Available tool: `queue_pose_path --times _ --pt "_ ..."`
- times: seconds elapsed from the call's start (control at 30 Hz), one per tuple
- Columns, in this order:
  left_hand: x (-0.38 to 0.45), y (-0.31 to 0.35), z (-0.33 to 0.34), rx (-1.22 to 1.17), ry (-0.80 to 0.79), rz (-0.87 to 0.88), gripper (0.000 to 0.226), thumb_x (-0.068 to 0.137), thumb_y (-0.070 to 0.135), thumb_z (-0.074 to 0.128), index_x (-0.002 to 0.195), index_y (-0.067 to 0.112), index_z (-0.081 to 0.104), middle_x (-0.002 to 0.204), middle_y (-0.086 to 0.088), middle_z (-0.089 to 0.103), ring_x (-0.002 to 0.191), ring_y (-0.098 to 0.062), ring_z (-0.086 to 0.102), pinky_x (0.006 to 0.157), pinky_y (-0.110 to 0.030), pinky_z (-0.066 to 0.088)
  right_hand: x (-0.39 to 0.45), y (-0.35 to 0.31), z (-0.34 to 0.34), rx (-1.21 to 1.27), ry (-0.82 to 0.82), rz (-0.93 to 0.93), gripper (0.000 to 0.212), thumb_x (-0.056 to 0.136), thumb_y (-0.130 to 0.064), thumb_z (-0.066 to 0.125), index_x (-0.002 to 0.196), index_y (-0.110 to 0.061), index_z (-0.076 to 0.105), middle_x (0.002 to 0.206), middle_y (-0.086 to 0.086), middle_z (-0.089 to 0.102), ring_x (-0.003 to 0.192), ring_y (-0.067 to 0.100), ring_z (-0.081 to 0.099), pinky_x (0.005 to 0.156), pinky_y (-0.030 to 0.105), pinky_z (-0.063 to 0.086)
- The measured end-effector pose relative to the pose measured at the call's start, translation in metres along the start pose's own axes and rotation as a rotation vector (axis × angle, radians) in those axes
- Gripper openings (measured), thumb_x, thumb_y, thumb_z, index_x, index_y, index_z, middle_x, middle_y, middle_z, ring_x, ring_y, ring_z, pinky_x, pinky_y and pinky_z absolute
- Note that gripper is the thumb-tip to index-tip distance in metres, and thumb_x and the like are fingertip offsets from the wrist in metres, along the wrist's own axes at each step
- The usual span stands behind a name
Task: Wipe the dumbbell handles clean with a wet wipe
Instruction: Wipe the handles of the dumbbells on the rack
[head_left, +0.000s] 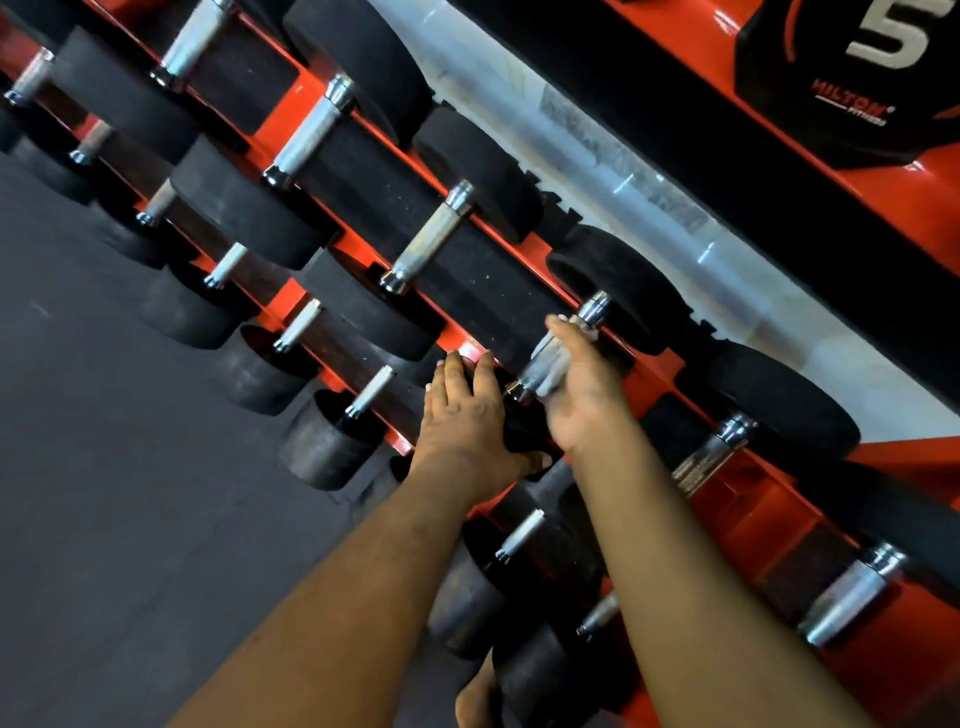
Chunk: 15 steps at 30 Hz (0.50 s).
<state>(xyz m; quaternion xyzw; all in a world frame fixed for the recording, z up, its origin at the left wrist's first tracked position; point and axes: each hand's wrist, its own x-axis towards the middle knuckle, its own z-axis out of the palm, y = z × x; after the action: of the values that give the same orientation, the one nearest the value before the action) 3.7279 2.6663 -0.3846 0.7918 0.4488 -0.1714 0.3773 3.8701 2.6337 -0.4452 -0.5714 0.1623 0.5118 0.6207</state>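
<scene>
Black dumbbells with knurled steel handles lie in rows on a red rack (358, 244). My right hand (582, 395) wraps around the handle (540, 364) of one upper-row dumbbell, with a pale wet wipe (558, 371) pressed between palm and steel. My left hand (465, 415) rests over the near black head (519, 431) of that same dumbbell, fingers reaching over its top and thumb below. The wipe is mostly hidden under my right hand.
Neighbouring handles (428, 239) lie up and left along the upper row, and another handle (711, 454) lies to the right. A lower row of smaller dumbbells (311, 441) sits nearer the dark floor (104, 467). A black weight marked 5 (852, 78) sits at top right.
</scene>
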Motion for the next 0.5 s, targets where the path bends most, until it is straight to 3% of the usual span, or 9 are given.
queue_pose_path --times 0.1,0.2,0.3,0.4,0.5 --pt "-0.002 0.001 -0.001 -0.006 0.000 0.002 0.139 0.068 0.063 0.084 0.161 0.018 -0.008 0.167 -0.018 -0.017 0.155 -0.033 -0.015 0.127 -0.045 -0.001 0.002 0.000 0.009 -0.064 0.025 0.051 0.016 0.088 -0.024 0.073 0.086 -0.018 0.059 0.081 0.002 0.061 0.072 0.015 0.063 0.067 0.030 0.053" --pt "-0.002 0.001 -0.002 -0.001 0.007 0.004 0.138 0.068 0.064 0.083 0.161 0.017 -0.008 0.167 -0.017 -0.017 0.155 -0.033 -0.015 0.128 -0.045 0.000 -0.001 -0.009 0.002 -0.048 -0.021 0.085 0.018 0.094 -0.026 0.067 0.080 -0.018 0.060 0.078 0.001 0.060 0.067 0.013 0.063 0.067 0.028 0.054" --pt "-0.001 0.000 -0.001 -0.001 -0.009 0.003 0.139 0.068 0.063 0.084 0.161 0.019 -0.010 0.167 -0.018 -0.017 0.155 -0.034 -0.015 0.127 -0.044 -0.003 0.002 -0.024 -0.004 0.079 0.002 -0.018 0.023 0.095 -0.030 0.065 0.076 -0.017 0.060 0.068 -0.001 0.063 0.057 0.007 0.065 0.054 0.019 0.053" --pt "-0.003 0.001 -0.003 -0.005 -0.010 0.003 0.139 0.068 0.063 0.083 0.161 0.019 -0.010 0.167 -0.018 -0.018 0.155 -0.033 -0.015 0.127 -0.043 -0.003 0.007 -0.022 0.001 0.023 0.033 -0.060 0.015 0.091 -0.030 0.072 0.086 -0.021 0.061 0.073 -0.005 0.063 0.070 0.008 0.064 0.062 0.025 0.053" --pt "-0.003 0.002 -0.003 -0.002 -0.008 0.001 0.138 0.069 0.063 0.083 0.161 0.019 -0.011 0.167 -0.018 -0.018 0.155 -0.033 -0.016 0.127 -0.043 -0.004 0.004 0.004 -0.003 -0.145 -0.027 0.064 0.023 0.088 -0.039 0.074 0.092 -0.019 0.064 0.083 0.000 0.067 0.081 0.017 0.068 0.070 0.032 0.054"
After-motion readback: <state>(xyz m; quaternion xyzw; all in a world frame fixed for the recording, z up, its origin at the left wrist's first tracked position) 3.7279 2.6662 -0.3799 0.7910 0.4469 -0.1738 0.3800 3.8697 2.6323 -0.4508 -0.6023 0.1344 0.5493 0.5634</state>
